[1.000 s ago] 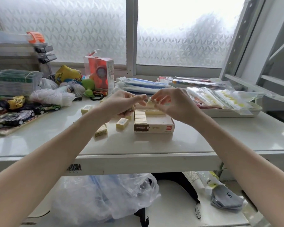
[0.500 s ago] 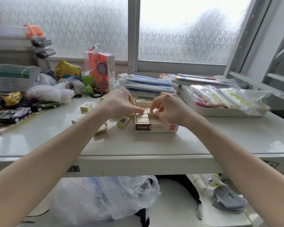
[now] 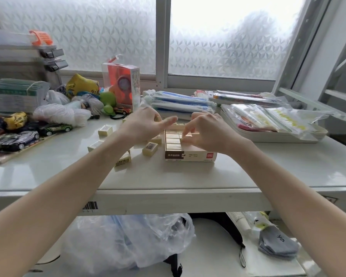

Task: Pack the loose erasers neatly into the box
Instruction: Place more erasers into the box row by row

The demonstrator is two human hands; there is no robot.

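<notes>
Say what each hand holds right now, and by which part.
The left hand pinches a small eraser between thumb and curled fingers; which part cannot be told. The right hand holds nothing: its fingertips rest on erasers in the box.

Glossy white table (image 3: 288,166), cardboard box (image 3: 190,155)

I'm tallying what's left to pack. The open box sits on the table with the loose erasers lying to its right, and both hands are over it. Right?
Not quite. The head view shows the loose erasers lying to the left of the box, not its right. The rest holds: the box is open on the table, and the left hand and right hand are over it.
</notes>
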